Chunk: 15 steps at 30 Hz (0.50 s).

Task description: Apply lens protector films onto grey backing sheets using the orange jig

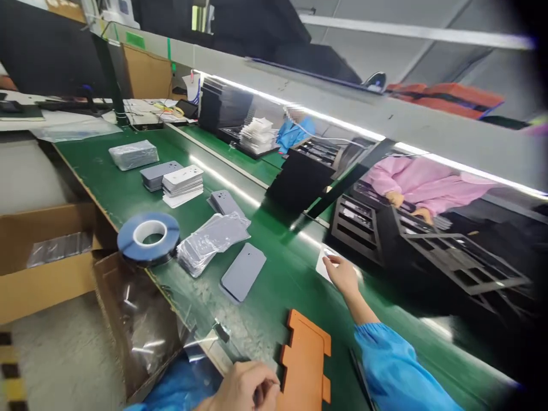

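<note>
My right hand (341, 273) reaches out over the green bench, its thumb and fingertips pinched at the edge of a small white sheet (324, 267). Low in the view, my left hand (252, 385) is curled beside the left edge of an orange plate (302, 359); what its fingers hold, if anything, is too small to name. Left of the plate lie grey phone-shaped sheets (243, 273). Past them are a pile in clear wrap (214, 240) and a roll of blue tape (148, 237). A dark thin tool (361, 377) lies right of the plate.
Black trays (357, 225) stand along the right side. Stacks of white (183, 181) and grey sheets (160, 173) and a wrapped block (133, 154) sit at the back left. A cardboard box (47, 285) is left of the bench. Two people work across it.
</note>
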Available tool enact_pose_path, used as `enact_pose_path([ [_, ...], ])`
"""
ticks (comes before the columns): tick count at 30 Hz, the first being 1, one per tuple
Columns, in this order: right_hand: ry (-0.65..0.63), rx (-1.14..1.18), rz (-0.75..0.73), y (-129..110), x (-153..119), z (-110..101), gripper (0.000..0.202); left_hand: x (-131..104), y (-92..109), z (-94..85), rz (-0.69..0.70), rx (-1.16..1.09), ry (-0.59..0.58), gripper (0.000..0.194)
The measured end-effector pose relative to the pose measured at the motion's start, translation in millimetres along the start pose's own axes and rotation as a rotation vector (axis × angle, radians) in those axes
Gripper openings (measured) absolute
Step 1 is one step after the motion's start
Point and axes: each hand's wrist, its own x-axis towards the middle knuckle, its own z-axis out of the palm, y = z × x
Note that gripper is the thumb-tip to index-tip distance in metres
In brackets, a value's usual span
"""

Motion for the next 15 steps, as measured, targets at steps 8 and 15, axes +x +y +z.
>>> enact_pose_path([
  [8,-0.679,0.156,-0.649,-113,-180,63,0.044,3,21,-12.3,-0.041,0.083,-0.112,0.007],
  [15,-0.79,-0.063,-0.84,-162,-250,89,0.049,4,19,-17.7,-0.025,0.049,-0.233,0.012],
])
